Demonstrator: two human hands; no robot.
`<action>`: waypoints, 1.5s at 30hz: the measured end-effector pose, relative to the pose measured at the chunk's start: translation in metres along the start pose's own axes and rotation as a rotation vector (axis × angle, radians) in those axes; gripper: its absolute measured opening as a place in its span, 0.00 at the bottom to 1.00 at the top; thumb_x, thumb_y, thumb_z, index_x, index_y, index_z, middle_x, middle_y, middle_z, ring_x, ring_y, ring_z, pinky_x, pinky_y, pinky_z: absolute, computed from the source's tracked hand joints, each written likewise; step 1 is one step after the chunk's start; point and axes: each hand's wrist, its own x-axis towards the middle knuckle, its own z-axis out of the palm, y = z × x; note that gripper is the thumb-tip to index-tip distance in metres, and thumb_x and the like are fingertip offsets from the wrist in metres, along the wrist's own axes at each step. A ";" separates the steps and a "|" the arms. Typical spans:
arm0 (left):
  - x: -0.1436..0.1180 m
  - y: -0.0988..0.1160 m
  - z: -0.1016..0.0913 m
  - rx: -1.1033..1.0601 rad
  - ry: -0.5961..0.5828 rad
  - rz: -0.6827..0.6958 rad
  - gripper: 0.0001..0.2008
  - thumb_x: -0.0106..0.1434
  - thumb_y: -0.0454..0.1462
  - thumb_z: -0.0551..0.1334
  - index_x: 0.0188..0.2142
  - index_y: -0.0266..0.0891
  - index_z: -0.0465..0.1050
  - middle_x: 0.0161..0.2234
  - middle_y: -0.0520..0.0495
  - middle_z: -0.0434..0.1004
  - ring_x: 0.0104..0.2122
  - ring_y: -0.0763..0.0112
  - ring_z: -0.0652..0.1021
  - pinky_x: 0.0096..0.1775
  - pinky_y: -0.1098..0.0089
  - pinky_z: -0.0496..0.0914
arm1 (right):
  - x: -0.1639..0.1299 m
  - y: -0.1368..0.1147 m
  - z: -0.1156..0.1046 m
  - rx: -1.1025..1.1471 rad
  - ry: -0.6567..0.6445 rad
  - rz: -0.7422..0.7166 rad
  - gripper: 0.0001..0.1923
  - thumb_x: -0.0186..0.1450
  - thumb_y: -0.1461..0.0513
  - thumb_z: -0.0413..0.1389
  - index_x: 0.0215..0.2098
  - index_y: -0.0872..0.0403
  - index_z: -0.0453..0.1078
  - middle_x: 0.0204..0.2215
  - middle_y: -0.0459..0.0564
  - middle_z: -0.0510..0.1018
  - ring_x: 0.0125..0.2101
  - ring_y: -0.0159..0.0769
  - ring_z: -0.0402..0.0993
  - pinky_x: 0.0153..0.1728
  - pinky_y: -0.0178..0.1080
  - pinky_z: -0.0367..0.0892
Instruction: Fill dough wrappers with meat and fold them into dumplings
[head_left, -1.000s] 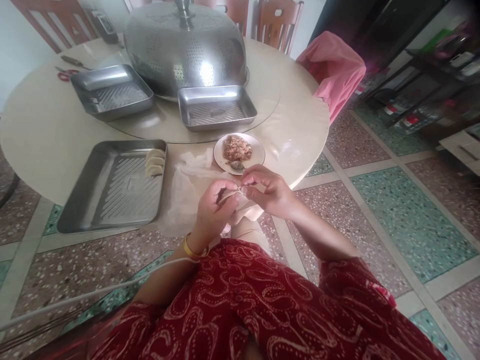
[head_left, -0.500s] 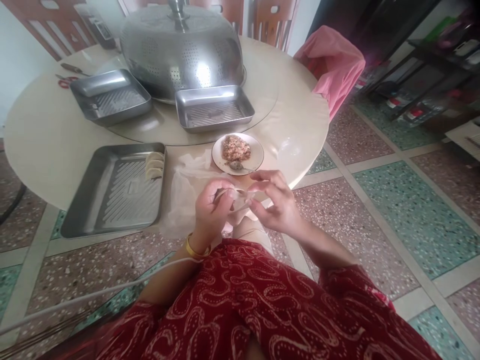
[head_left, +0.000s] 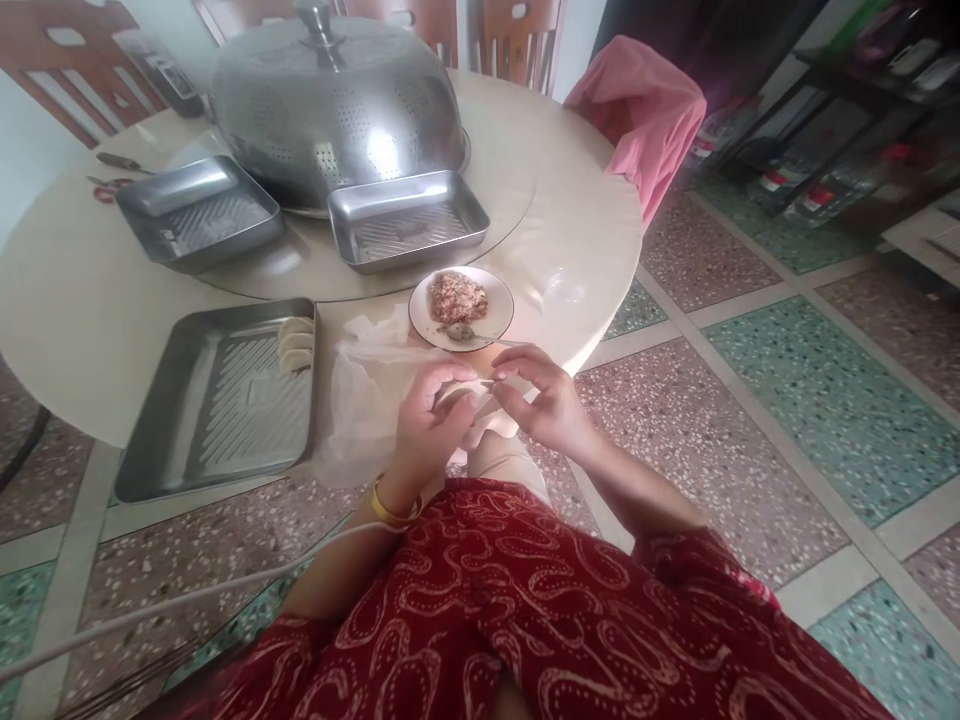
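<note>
Right hand (head_left: 541, 405) back at the dumpling (head_left: 459, 397) after half a second spread apart: thumb and forefinger pinched on the wrapper's edge at 3 o'clock, other fingers loose. Left hand (head_left: 427, 425) curled under, cupping the dumpling, just off the table (head_left: 90, 320) rim, at 6 o'clock from the filling plate (head_left: 499, 305). Likely another pleat under way. Finished dumplings (head_left: 295, 343) on the near tray (head_left: 180, 470), at 9 o'clock.

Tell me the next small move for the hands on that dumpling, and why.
Probably keep pinching along the open edge. The left hand cups the dumpling, and the right hand has its fingers at the rim, so the seam looks unfinished. Two finished ones lie in the near tray, likely where this one goes once sealed.
</note>
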 end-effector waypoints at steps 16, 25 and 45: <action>0.005 0.005 0.003 0.087 -0.148 -0.033 0.03 0.58 0.33 0.61 0.34 0.41 0.68 0.34 0.52 0.73 0.29 0.75 0.74 0.32 0.74 0.70 | 0.007 -0.003 -0.005 0.004 -0.124 0.020 0.07 0.66 0.66 0.53 0.34 0.51 0.73 0.38 0.48 0.77 0.44 0.39 0.73 0.46 0.48 0.70; 0.002 0.003 0.000 -0.143 -0.108 -0.199 0.06 0.60 0.34 0.62 0.38 0.42 0.69 0.34 0.54 0.72 0.22 0.81 0.72 0.24 0.77 0.70 | 0.000 -0.004 -0.007 -0.060 -0.109 -0.193 0.10 0.65 0.69 0.53 0.40 0.51 0.71 0.43 0.50 0.74 0.48 0.41 0.70 0.48 0.50 0.71; 0.000 0.008 0.006 -0.131 -0.027 -0.146 0.05 0.62 0.36 0.60 0.39 0.41 0.70 0.27 0.54 0.73 0.21 0.78 0.73 0.25 0.76 0.70 | -0.015 0.001 0.013 -0.328 0.185 -0.237 0.03 0.64 0.61 0.57 0.34 0.47 0.73 0.39 0.50 0.76 0.40 0.43 0.71 0.36 0.48 0.70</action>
